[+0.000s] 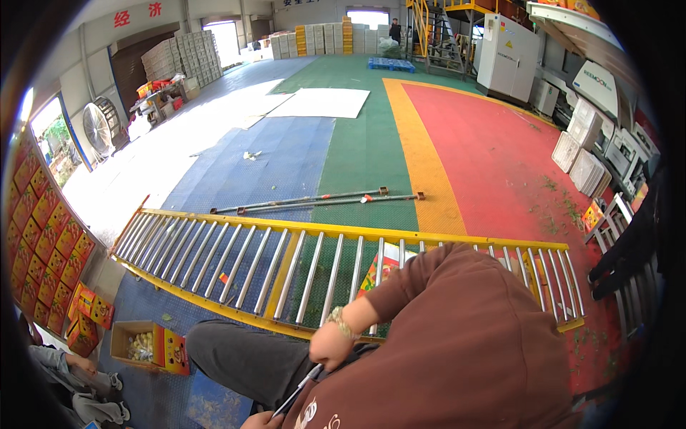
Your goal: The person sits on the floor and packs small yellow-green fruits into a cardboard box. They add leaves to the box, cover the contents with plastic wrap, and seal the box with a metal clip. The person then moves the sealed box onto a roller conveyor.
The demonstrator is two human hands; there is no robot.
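My right hand (333, 345), with a beaded bracelet at its wrist, is closed around the upper end of a thin, pale rod-like thing (301, 387) in front of my brown sweatshirt. At the bottom edge, the fingers of my left hand (263, 420) grip its lower end; the rest of that hand is cut off. What the thing is cannot be told. My bent leg in dark trousers (241, 356) lies beside the hands. Just beyond is a roller conveyor (289, 252) with a yellow frame and metal rollers.
An open carton (122, 343) with wrapped round items stands at lower left, near another person's hand (81, 363) and shoes. Printed cartons (45, 230) are stacked at far left. Two metal poles (321, 201) lie beyond the conveyor. Dark-clothed legs (624, 246) show at right by a metal frame.
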